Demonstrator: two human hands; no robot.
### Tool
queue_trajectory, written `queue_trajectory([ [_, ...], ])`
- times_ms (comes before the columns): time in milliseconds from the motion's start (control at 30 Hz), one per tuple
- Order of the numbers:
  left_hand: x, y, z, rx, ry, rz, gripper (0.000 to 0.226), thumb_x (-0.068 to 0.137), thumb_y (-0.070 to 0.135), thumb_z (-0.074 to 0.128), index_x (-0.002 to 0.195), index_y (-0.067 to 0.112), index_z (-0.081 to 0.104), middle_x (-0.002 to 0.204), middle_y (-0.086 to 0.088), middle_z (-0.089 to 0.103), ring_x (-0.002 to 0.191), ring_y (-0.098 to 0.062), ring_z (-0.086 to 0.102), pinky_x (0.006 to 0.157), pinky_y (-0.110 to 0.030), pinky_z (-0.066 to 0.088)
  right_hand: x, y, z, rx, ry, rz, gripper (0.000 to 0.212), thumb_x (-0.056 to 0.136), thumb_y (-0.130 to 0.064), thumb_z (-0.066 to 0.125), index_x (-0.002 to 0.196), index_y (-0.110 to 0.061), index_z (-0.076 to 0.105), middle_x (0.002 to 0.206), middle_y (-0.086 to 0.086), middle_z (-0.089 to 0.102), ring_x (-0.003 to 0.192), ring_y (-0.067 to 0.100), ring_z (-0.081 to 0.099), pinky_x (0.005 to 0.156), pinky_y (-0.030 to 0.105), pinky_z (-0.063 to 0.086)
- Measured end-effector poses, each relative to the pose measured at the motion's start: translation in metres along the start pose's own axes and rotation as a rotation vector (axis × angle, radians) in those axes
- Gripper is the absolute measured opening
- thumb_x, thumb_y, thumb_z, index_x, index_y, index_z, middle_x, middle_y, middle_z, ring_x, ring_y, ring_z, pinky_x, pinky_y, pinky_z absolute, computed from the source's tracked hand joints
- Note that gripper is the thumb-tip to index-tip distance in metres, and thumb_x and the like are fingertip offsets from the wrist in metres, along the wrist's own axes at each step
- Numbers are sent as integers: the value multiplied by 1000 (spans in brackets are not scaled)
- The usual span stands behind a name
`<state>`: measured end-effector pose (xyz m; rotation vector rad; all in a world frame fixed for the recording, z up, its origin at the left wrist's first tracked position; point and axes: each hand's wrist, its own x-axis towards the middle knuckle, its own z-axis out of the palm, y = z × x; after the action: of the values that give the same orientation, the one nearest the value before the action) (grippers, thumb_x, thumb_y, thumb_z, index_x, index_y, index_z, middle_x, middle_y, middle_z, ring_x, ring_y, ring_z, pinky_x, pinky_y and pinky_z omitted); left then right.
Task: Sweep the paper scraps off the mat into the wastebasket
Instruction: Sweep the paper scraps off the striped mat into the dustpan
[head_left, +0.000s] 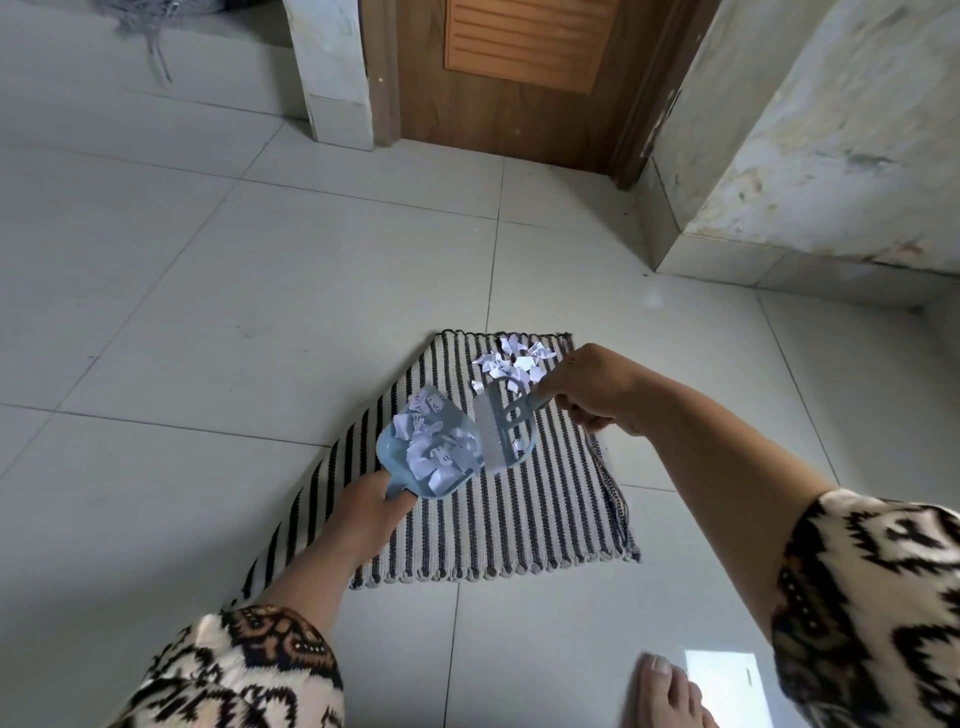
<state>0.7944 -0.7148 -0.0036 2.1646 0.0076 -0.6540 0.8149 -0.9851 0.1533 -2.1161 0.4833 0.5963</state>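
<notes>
Looks like someone's home, probably a hallway by a bathroom or utility room: pale tiled floor (218, 270), a brown wooden door (519, 119) with a louvred vent panel (524, 41), marble-look wall cladding (810, 135), a small striped woven mat (519, 519), and a bare foot (670, 691).

Woven floor mat (498, 514): black and cream stripes
Plastic dustpan (410, 467): pale blue
Torn paper scraps (511, 358): white
Sleeves (872, 597): cream, black-brown pattern
Louvred door (519, 78): brown wood
</notes>
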Motion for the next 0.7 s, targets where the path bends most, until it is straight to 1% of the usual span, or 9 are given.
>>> queue_trajectory([
  [67,5,1,1,-69,14,-14,26,90,36,56,87,12,66,63,-4,56,60,-15,44,62,-30,34,-1,7,-5,149,-33,32,22,92,-14,64,97,5,72,56,1,42,46,12,33,45,27,30],
  [100,8,2,1,-93,23,-22,28,88,42,57,90,17,68,71,-9,65,63,-16,50,64,-30,38,-2,12,-6,208,-59,46,22,93,-14,62,101,4,72,54,-1,39,45,12,31,46,27,27],
  [167,11,5,1,-116,43,-36,32,84,51,57,94,24,70,84,-10,73,67,-17,58,68,-31,44,-4,22,-7,274,-98,71,21,95,-14,60,101,0,74,51,-3,36,45,12,29,47,27,25],
  [233,10,13,3,-165,49,-22,23,90,45,59,97,27,71,88,-4,74,75,-16,62,69,-29,45,-5,32,-10,286,-91,90,22,93,-15,61,101,1,74,50,-4,35,45,12,28,46,27,24],
  [333,12,19,8,-207,30,-1,11,95,32,60,98,28,70,88,0,73,74,-16,59,63,-25,42,-6,41,-22,313,-42,98,23,92,-15,63,102,4,73,51,-3,32,44,12,26,44,26,24],
  [467,17,15,14,-201,47,-37,20,92,40,61,92,22,70,77,-7,70,68,-18,51,62,-29,36,-5,44,-32,382,2,69,24,92,-13,62,103,6,72,51,-2,27,45,13,22,42,25,21],
  [533,18,18,18,-199,34,-48,25,92,42,60,92,18,70,69,-10,61,65,-18,47,60,-28,33,-6,45,-30,383,-21,47,24,92,-14,62,103,5,72,50,-4,29,45,13,23,42,25,22],
  [600,16,25,20,-210,18,-36,24,94,40,60,92,18,69,65,-6,50,63,-17,40,56,-27,29,-6,48,-26,331,-64,60,22,92,-14,63,101,4,72,49,-4,32,44,12,26,42,24,24],
  [700,18,25,24,-242,32,-41,20,95,36,60,93,19,69,69,-3,51,67,-17,41,57,-27,30,-5,60,-26,342,-96,120,18,91,-13,64,96,2,74,53,-2,30,46,12,23,43,24,21],
])
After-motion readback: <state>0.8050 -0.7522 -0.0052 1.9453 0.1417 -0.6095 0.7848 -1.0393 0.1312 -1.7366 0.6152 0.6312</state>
